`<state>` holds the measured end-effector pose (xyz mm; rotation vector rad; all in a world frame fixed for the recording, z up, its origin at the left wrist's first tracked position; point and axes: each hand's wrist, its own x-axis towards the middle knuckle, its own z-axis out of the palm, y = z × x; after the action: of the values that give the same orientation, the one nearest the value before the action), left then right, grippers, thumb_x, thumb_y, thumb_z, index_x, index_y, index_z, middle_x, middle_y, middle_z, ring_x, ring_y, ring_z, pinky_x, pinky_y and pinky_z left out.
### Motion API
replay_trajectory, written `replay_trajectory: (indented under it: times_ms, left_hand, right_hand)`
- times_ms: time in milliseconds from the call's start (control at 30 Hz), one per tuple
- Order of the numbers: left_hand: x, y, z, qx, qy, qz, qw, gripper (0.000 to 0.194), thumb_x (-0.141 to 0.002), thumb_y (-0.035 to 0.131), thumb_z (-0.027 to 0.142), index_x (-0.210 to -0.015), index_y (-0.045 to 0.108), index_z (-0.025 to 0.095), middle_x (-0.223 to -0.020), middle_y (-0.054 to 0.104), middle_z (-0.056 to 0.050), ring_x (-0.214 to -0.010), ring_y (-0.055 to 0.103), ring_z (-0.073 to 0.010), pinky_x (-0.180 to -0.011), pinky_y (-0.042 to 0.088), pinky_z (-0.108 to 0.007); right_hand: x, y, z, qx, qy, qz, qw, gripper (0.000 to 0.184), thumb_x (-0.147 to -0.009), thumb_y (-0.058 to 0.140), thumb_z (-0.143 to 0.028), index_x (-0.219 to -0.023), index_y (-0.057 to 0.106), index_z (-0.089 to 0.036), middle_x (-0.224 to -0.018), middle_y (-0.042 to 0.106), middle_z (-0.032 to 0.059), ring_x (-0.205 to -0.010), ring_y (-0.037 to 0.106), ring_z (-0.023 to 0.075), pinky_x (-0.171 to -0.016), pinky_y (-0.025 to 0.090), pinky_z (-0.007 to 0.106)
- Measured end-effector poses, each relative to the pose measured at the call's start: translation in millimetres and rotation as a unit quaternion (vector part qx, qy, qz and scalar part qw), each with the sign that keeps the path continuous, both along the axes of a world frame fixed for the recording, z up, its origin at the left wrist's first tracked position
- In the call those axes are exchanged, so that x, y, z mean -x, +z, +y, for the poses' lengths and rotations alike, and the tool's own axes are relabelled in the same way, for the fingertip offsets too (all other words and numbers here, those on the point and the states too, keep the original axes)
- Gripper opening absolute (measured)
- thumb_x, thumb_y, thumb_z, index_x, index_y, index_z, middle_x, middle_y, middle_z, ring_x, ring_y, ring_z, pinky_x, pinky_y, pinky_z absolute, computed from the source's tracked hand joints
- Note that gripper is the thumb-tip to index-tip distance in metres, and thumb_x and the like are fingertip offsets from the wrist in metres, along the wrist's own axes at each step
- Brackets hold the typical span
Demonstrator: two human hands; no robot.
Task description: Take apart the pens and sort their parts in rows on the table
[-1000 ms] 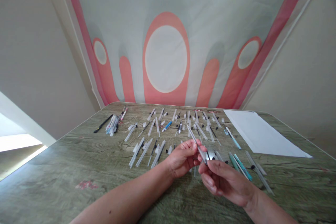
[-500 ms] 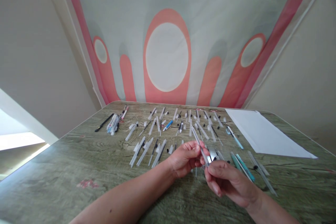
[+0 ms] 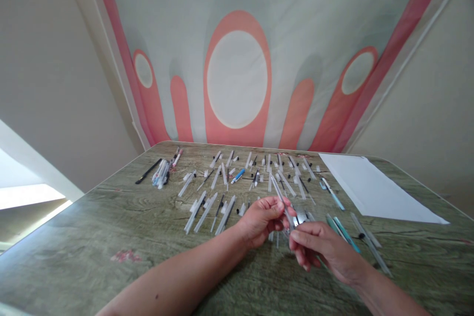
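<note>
My left hand (image 3: 262,221) pinches a slim clear pen barrel (image 3: 277,189) between thumb and fingers, its tip pointing up and away from me. At the barrel's lower end, my right hand (image 3: 326,247) closes thumb and fingertips on it. A dark strip shows inside the barrel; whether it is a refill I cannot tell. Beyond and to the left of my hands lie clear pen barrels (image 3: 206,212), thin dark refills (image 3: 217,213) and small black plugs (image 3: 237,211). Something shiny (image 3: 300,217) behind my fingers is partly hidden.
A bundle of pens (image 3: 161,173) and a black pen (image 3: 148,172) lie at the left. Among the parts is a blue pen (image 3: 239,176). Right of my hands are teal pens (image 3: 346,233), loose clear tubes (image 3: 371,246) and a white sheet (image 3: 377,187) on the wooden-patterned table (image 3: 155,256).
Both hands keep hold of the pen barrel. My right hand has risen slightly and its fingers have shifted along the barrel's lower end; my left hand has barely moved.
</note>
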<state>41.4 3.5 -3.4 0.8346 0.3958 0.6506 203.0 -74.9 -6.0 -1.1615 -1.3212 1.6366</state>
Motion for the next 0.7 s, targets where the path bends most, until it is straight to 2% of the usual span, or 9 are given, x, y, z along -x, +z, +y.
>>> replay_trajectory:
  times_ms: [67,167,267,367,533,600,700]
  left_hand:
    - [0.4,2.5,-0.4,-0.01,0.013,0.004,1.0,0.028,-0.074,0.066,0.036,-0.089,0.059,0.013,-0.082,0.061,-0.005,-0.056,0.05,-0.0066,-0.05,0.032,-0.017]
    - [0.3,5.8,-3.9,-0.043,0.017,0.022,0.999,0.028,-0.078,0.061,0.038,-0.09,0.061,0.013,-0.073,0.057,-0.003,-0.053,0.046,-0.0059,-0.048,0.029,-0.017]
    - [-1.6,6.8,-12.6,-0.12,-0.025,0.069,0.99,0.03,-0.078,0.06,0.04,-0.083,0.063,0.01,-0.067,0.057,-0.003,-0.05,0.042,-0.0057,-0.047,0.029,-0.018]
    - [-4.7,4.7,-21.7,-0.182,-0.061,0.118,0.974,0.036,-0.08,0.056,0.044,-0.084,0.064,0.01,-0.066,0.059,-0.004,-0.049,0.04,-0.0058,-0.048,0.029,-0.019]
    - [-7.4,-1.3,-21.0,-0.245,0.011,0.236,0.94,0.037,-0.08,0.054,0.044,-0.091,0.065,0.011,-0.065,0.057,-0.001,-0.049,0.039,-0.0059,-0.048,0.029,-0.018]
    - [-7.2,-3.0,-18.6,-0.274,0.048,0.268,0.922,0.031,-0.079,0.055,0.039,-0.09,0.065,0.011,-0.065,0.057,0.0,-0.052,0.042,-0.0068,-0.051,0.031,-0.018]
    - [-7.2,-5.9,-19.2,-0.342,0.077,0.273,0.896,0.022,-0.078,0.056,0.031,-0.085,0.067,0.013,-0.069,0.059,0.0,-0.063,0.048,-0.0093,-0.059,0.036,-0.019]
  right_hand:
    - [-1.8,1.2,1.3,-0.011,0.001,-0.017,1.0,0.03,-0.083,0.057,-0.043,-0.074,0.058,-0.014,-0.056,0.058,-0.0002,-0.042,0.046,0.0071,-0.039,0.022,0.019]
    - [-3.8,5.5,3.9,-0.048,-0.063,0.003,0.997,0.025,-0.084,0.056,-0.043,-0.085,0.053,-0.019,-0.063,0.054,-0.0032,-0.047,0.038,0.0064,-0.04,0.019,0.018]
    - [-6.5,9.7,5.2,-0.076,-0.111,0.007,0.991,0.024,-0.086,0.053,-0.044,-0.094,0.053,-0.022,-0.071,0.054,-0.0017,-0.052,0.038,0.008,-0.042,0.021,0.02]
    - [-10.3,10.5,5.0,-0.096,-0.146,-0.002,0.985,0.023,-0.086,0.054,-0.042,-0.088,0.056,-0.019,-0.063,0.049,-0.0031,-0.05,0.037,0.008,-0.045,0.024,0.021]
    - [-15.4,9.9,6.9,-0.122,-0.292,0.04,0.948,0.022,-0.084,0.056,-0.043,-0.087,0.055,-0.021,-0.062,0.047,-0.004,-0.05,0.039,0.0088,-0.047,0.03,0.021]
    - [-16.4,9.0,7.6,-0.126,-0.288,0.038,0.948,0.023,-0.084,0.054,-0.044,-0.085,0.052,-0.022,-0.062,0.049,-0.0038,-0.049,0.041,0.0097,-0.044,0.028,0.022]
    - [-16.6,5.6,6.6,-0.133,-0.215,-0.042,0.967,0.03,-0.087,0.046,-0.049,-0.075,0.051,-0.022,-0.057,0.047,-0.0041,-0.049,0.042,0.0113,-0.045,0.028,0.023]
